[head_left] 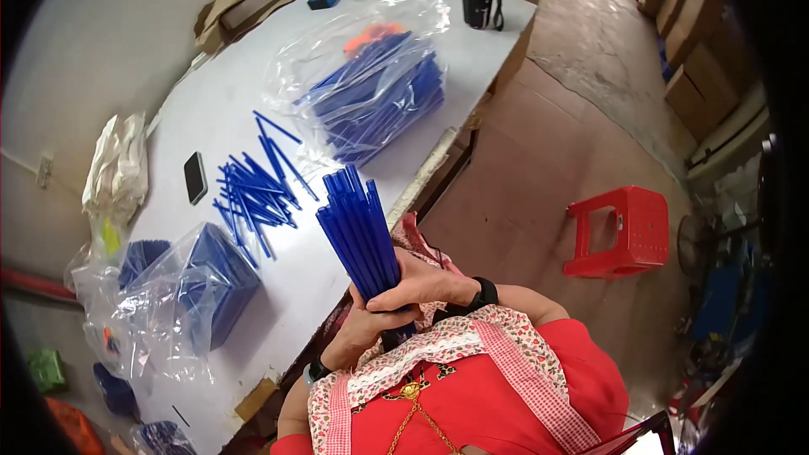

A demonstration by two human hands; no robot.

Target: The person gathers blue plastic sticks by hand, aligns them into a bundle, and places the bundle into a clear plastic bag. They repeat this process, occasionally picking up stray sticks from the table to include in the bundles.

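A bundle of blue plastic tubes (358, 227) stands slightly tilted in front of my body, its open ends pointing up and away. My right hand (428, 280) wraps round the bundle's lower part from the right, thumb across its front. Just below, my left hand (368, 333) closes round the bundle's bottom end, partly hidden by the right hand. Beyond the bundle, a loose pile of blue tubes (257, 191) lies on the white table (316, 282). Farther off is a clear plastic bag (379, 88) full of blue tubes, with something orange at its far end.
Another clear bag (215, 286) with blue contents rests at the table's left, near a phone (195, 178) and white bags (118, 168). A dark cup with a green lid (478, 4) stands at the far corner. On the floor at right is a red stool (628, 232).
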